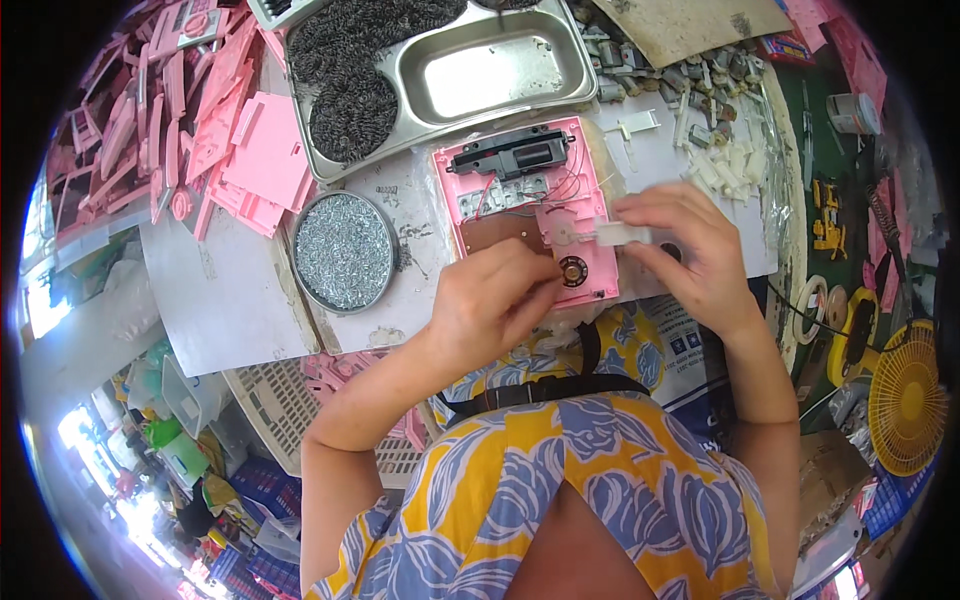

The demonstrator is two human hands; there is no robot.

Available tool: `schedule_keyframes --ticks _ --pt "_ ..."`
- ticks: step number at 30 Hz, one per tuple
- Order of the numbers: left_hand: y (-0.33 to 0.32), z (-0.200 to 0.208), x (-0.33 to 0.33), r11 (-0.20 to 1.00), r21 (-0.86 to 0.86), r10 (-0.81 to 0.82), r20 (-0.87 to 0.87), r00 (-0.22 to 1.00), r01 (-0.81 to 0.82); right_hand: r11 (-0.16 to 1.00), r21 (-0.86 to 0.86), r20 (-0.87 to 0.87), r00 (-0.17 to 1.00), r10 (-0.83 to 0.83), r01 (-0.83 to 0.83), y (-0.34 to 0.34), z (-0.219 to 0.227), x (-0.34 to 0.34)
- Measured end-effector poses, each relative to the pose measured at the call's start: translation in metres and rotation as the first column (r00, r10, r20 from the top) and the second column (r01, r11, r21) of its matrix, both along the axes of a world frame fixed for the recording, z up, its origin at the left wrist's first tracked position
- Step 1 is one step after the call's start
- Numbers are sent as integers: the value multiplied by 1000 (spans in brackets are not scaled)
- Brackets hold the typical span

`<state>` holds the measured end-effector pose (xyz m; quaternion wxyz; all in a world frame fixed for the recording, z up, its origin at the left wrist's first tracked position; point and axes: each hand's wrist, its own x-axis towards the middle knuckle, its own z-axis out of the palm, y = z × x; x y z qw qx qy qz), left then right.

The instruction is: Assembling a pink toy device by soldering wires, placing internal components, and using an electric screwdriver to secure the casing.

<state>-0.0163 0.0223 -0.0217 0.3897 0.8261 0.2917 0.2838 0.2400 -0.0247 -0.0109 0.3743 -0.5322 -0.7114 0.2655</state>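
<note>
A pink plastic housing (583, 150) lies open on the table before me. At its far end sits a black part (515, 152), with a metal plate (505, 196) and thin red wires nearer to me. A brown board (490, 232) and a small round black part with a gold-coloured middle (573, 270) are in the near half. My left hand (498, 292) is closed over the near left, its fingertips beside the round part; what they pinch is hidden. Between thumb and fingers, my right hand (695, 250) holds a white plastic piece (622, 234) over the housing's right edge.
At the far side stands a metal tray (490, 75) with dark springs (350, 115). A round tin (343, 250) of small silvery screws is on the left, beyond it pink parts (265, 165). Small motors (715, 85) and white parts (735, 170) lie far right. A yellow fan (908, 398) stands right.
</note>
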Motion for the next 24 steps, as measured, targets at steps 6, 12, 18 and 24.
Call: schedule_keyframes --ticks 6,12,18,24 --pt "-5 -13 -12 988 153 5 95 995 -20 989 108 251 965 75 -105 19 -2 -10" --pt "-3 -17 -9 988 146 37 109 993 -53 971 146 218 964 153 -188 26 -12 -12" --pt "-3 -17 -2 989 135 55 44 997 -61 973 136 95 980 174 -186 28 -30 -11" --pt "1 -10 0 974 219 -38 -90 995 57 981 36 275 945 176 -193 30 -8 -22"
